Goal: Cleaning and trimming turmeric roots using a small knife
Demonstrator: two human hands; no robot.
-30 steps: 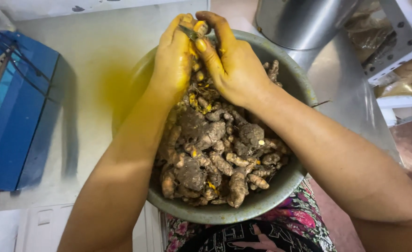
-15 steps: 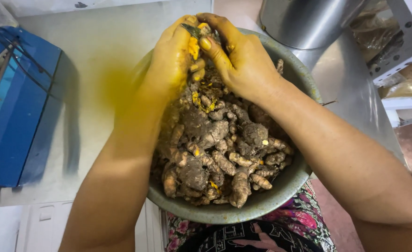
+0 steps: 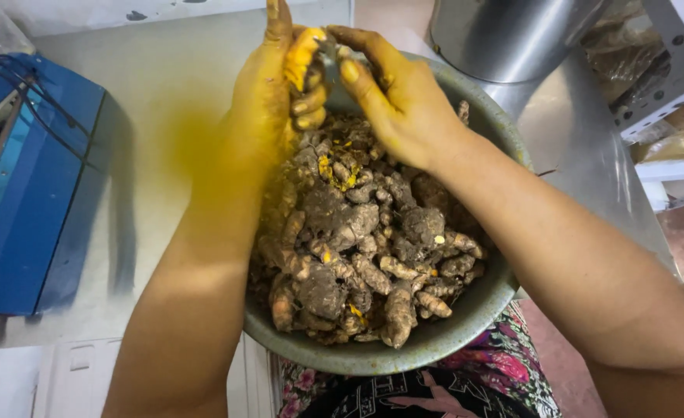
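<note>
A grey metal bowl on my lap is heaped with muddy brown turmeric roots. Both hands are stained yellow and meet over the bowl's far rim. My left hand grips a peeled orange-yellow turmeric piece, with one finger pointing up. My right hand pinches a small grey metal blade against that piece. Most of the blade is hidden by the fingers.
A blue box lies at the left on the pale table, beside a yellow stain. A shiny metal cylinder stands at the back right. A metal rack with brown bags is far right. Floral cloth covers my lap.
Both hands have risen a little over the bowl's far rim. My left hand has turned the turmeric piece, showing more orange flesh, and one finger now sticks up.
</note>
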